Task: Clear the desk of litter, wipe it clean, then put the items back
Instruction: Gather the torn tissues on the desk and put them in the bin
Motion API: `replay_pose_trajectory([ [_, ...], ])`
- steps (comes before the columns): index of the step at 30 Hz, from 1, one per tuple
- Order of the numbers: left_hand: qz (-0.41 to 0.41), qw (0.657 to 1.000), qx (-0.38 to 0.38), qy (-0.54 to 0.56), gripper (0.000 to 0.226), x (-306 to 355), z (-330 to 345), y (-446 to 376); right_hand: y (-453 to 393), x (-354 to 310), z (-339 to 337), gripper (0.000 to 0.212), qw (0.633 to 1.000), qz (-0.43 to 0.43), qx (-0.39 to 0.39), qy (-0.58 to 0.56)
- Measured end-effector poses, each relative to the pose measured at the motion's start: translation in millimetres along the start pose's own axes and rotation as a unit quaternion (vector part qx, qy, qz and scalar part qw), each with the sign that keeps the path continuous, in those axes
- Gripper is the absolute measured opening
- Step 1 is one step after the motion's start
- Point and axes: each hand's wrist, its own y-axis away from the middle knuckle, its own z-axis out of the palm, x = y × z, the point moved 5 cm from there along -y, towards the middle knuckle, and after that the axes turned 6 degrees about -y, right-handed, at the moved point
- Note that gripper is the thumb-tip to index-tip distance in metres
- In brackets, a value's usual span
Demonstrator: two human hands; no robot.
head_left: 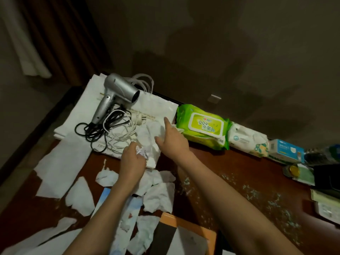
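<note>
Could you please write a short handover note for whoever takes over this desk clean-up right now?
Left hand grips a crumpled paper wad. Right hand is open, fingers stretched toward the green wipes pack.
Torn tissue pieces lie across the desk; crumbs on the right side.
Hair dryer and cords sit on white paper, far left.
Done: little. Left: collect litter, wipe, put items back.

silver hair dryer with black cord; green and yellow wipes pack; white torn paper scraps; reddish-brown bench.
</note>
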Motion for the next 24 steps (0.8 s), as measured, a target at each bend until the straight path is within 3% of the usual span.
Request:
replay_pose_trajectory([
  [4,-0.025,1.000,0.015,-0.007,0.017,-11,-13,-2,-11,10,20,0.076,0.989,0.090,-0.024,0.114],
  [9,-0.029,0.999,0.018,0.002,0.031,-10,-22,-8,-9,14,39,0.036,0.983,0.048,-0.074,0.161],
  [18,-0.004,1.000,0.014,-0.002,0.037,-2,-15,-10,15,18,22,0.015,0.999,-0.024,-0.035,0.006],
  [21,-0.007,1.000,0.005,0.009,0.028,5,-13,-5,9,9,15,0.032,0.998,-0.038,-0.011,-0.047],
  [24,-0.012,1.000,-0.002,0.010,0.016,3,-15,1,-7,1,23,0.055,0.999,-0.030,-0.021,-0.026],
])
